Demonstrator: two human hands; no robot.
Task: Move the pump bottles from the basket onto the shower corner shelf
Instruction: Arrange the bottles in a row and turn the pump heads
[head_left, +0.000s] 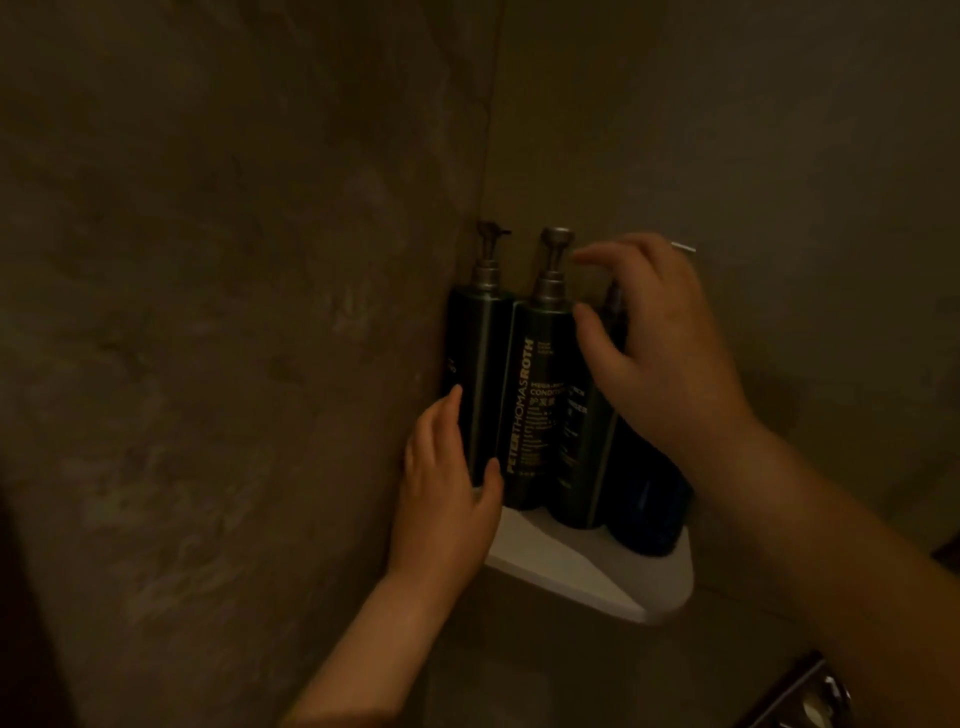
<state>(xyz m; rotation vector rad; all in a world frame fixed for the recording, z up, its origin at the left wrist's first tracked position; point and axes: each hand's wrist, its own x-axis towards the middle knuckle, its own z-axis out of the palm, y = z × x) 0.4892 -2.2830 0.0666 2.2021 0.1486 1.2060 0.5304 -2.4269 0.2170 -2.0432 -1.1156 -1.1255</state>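
Observation:
Three dark green pump bottles stand upright in a row on the white corner shelf (571, 566). The left bottle (480, 364) is against the left wall, the middle bottle (535, 405) shows a pale vertical label, and the right bottle (582, 457) is partly hidden. A dark blue bottle (647, 509) stands at the shelf's right end. My left hand (449, 488) wraps the lower part of the left bottle. My right hand (654, 343) is over the top of the right bottle, fingers spread; its pump is hidden, so whether it grips is unclear.
Brown stone-look walls meet in the corner behind the shelf. A dark metal basket edge (800, 691) shows at the bottom right. A small pale fixture (683, 248) sticks out of the right wall behind my right hand.

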